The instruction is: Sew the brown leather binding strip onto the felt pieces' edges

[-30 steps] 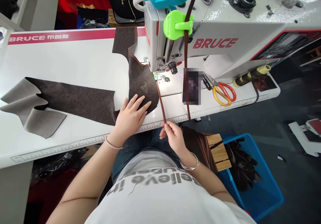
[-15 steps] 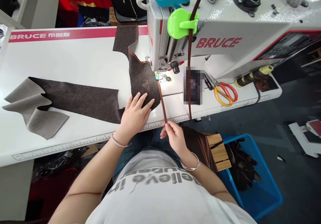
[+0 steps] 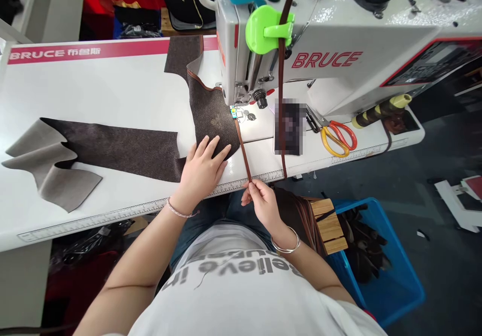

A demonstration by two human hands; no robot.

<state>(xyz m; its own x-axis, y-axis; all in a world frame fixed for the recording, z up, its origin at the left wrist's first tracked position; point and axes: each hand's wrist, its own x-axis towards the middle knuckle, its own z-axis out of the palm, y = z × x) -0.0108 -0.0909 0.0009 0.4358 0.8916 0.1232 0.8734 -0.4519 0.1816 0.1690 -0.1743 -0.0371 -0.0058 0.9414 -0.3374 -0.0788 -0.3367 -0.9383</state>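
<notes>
A dark brown piece of fabric or leather (image 3: 209,112) lies on the white sewing table, with thin reddish-brown trim along its upper edge. My left hand (image 3: 203,168) rests flat on its near end, fingers spread. Between the thumb and fingers of my right hand (image 3: 260,198), at the table's front edge, is a narrow brown binding strip (image 3: 244,152). The strip runs taut up to the small blue and yellow guide (image 3: 234,112) under the sewing machine head (image 3: 235,49). More of the dark material (image 3: 124,147) stretches left, its far end folded to show a grey underside.
Orange- and red-handled scissors (image 3: 335,137) lie right of a pixelated phone-like object (image 3: 291,125). A second brown strip (image 3: 281,75) hangs down past the green clip (image 3: 265,29). A wound roll (image 3: 382,110) sits farther right. Below stands a blue crate (image 3: 395,275) of dark scraps.
The view has shifted slightly, so the machine and table sit a little farther left and up. Both hands keep nearly the same places on the material and the strip.
</notes>
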